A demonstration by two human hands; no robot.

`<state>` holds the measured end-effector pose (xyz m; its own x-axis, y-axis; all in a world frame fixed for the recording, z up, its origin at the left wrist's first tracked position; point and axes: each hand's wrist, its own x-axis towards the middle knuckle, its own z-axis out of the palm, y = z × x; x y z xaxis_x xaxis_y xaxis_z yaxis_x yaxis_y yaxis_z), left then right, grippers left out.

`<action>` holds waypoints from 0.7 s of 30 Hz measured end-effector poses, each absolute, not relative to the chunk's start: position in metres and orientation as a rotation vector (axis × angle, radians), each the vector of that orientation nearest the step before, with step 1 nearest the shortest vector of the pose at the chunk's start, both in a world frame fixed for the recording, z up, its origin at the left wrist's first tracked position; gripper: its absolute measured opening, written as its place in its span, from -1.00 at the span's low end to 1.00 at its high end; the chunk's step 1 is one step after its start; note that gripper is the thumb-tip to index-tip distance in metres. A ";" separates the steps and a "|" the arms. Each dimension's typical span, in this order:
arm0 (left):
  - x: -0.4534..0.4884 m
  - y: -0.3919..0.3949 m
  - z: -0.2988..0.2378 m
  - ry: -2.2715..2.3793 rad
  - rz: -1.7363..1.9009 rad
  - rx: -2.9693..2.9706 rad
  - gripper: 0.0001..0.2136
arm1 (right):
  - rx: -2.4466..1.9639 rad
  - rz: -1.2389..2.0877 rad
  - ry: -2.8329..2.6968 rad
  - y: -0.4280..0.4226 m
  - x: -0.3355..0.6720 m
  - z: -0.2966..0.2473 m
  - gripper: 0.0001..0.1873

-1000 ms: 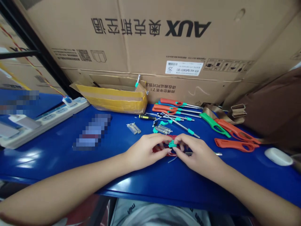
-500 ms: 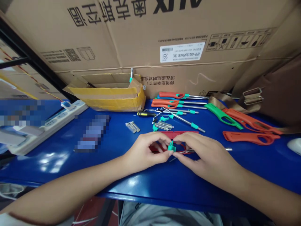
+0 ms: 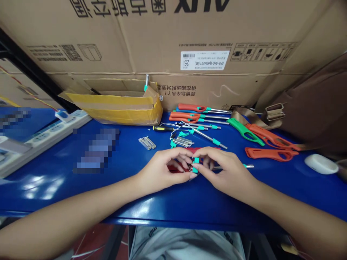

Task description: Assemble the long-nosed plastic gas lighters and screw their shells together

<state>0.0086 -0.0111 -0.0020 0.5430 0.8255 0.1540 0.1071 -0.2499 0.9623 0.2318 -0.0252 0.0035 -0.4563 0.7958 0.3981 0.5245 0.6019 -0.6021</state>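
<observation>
A small teal plastic piece (image 3: 195,164) is pinched between the thumb and fingers of my right hand (image 3: 223,166). My left hand (image 3: 165,168) curls in from the other side, its fingertips and thumb closed against the piece's left and lower edge. Beneath and behind both hands lies a red plastic lighter casing (image 3: 214,149), largely covered by my fingers. A metal tube with a teal collar (image 3: 248,166) sticks out to the right of my right hand. Just beyond my fingers lie clear lighter tanks (image 3: 183,142) with thin white wires.
Behind are orange lighters (image 3: 184,116), metal tubes and a yellow-black screwdriver (image 3: 162,128). Green (image 3: 245,130) and orange casings (image 3: 271,154) lie right, near a white mouse (image 3: 321,164). A taped carton (image 3: 116,108) and power strip (image 3: 48,131) stand left.
The teal piece has been turned between my fingers and now shows a flatter face. My right thumb has moved up onto it. The whole view has shifted slightly.
</observation>
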 end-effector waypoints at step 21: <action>0.004 -0.007 -0.003 0.716 1.075 2.170 -0.74 | -1.217 1.435 -1.809 -0.022 0.223 0.012 -0.73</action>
